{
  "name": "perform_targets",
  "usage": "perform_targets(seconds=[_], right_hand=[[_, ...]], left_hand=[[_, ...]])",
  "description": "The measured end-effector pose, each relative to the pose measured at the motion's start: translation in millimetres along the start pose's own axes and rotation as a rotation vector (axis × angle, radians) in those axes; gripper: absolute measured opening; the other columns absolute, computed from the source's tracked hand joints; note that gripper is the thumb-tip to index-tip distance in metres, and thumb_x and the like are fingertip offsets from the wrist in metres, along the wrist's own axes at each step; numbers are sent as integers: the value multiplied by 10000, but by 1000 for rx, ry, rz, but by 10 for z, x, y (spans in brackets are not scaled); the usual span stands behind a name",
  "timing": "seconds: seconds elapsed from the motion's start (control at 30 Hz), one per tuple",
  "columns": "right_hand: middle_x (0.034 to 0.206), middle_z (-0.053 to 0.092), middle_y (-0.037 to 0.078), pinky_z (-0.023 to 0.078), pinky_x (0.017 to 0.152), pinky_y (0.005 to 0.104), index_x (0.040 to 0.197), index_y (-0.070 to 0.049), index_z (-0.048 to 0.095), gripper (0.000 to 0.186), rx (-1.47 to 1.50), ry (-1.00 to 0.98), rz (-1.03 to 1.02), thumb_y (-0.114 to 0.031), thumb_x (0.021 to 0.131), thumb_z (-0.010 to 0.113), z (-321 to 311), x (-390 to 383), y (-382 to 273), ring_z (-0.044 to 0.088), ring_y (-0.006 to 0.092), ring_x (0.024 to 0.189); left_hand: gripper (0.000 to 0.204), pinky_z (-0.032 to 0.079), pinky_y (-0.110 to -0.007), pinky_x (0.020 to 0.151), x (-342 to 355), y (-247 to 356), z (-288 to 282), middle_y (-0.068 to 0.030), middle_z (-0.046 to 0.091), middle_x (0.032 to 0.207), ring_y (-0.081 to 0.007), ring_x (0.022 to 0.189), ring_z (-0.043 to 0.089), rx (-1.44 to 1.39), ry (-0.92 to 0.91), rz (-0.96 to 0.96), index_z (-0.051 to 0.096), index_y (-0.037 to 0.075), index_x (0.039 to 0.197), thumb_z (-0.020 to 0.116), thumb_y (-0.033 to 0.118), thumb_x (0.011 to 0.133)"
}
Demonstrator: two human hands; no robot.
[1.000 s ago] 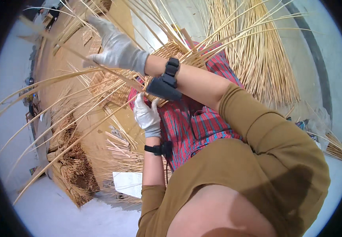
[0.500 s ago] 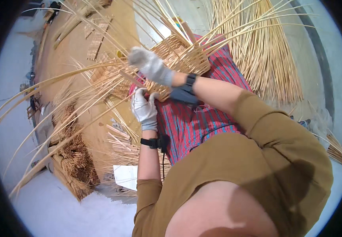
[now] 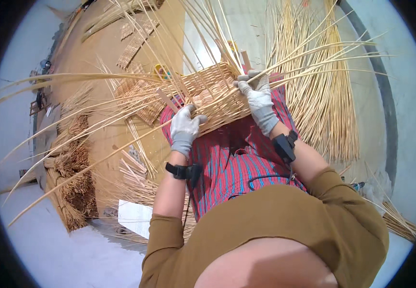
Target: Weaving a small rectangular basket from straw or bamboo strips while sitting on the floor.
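Note:
Across my lap, covered in red and blue striped cloth (image 3: 227, 173), lies a partly woven rectangular wicker basket (image 3: 222, 103) with long pale rods sticking out in many directions. My left hand (image 3: 185, 126), in a grey-white glove, is closed on the near left end of the basket, beside a flat wooden stick (image 3: 168, 100). My right hand (image 3: 258, 101), also gloved, grips the basket at its right corner, thumb and fingers up at the rim among the rods. Both wrists carry black strapped devices.
A large spread of pale rods (image 3: 325, 110) lies at the right. Woven flat pieces (image 3: 136, 45) are on the tan floor board (image 3: 97, 62). Darker bundles (image 3: 76, 168) lie at the left, cut sticks and a white sheet (image 3: 131, 218) below. A white wall (image 3: 18, 120) bounds the left.
My right hand has swung from high on the left, across the rods, to the basket's right corner. The basket sits lower in the view. My left hand stays on its left end.

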State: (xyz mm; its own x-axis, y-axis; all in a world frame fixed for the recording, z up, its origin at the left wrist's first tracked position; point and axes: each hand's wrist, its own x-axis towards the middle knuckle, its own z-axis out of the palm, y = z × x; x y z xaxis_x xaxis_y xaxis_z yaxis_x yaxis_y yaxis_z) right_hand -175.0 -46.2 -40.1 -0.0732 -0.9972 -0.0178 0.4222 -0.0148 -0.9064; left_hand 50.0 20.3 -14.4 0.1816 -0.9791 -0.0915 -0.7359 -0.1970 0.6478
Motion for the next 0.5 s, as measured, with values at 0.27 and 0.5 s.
perform_targets(seconds=[0.27, 0.5], right_hand=[[1151, 684, 146, 579, 858, 344, 1271, -121, 487, 422, -306, -347, -93, 59, 920, 636, 487, 514, -268, 689, 223, 1002], [1294, 620, 173, 571, 863, 352, 1481, -114, 400, 601, -389, -498, -259, -62, 922, 612, 1042, 787, -489, 683, 222, 953]], left_hand=[[221, 459, -362, 322, 148, 219, 362, -101, 591, 768, -234, 438, 621, -748, 0, -330, 436, 79, 1067, 615, 194, 1008], [272, 470, -349, 316, 200, 159, 372, -88, 608, 809, -198, 426, 594, -708, 18, -421, 471, 104, 1069, 665, 273, 980]])
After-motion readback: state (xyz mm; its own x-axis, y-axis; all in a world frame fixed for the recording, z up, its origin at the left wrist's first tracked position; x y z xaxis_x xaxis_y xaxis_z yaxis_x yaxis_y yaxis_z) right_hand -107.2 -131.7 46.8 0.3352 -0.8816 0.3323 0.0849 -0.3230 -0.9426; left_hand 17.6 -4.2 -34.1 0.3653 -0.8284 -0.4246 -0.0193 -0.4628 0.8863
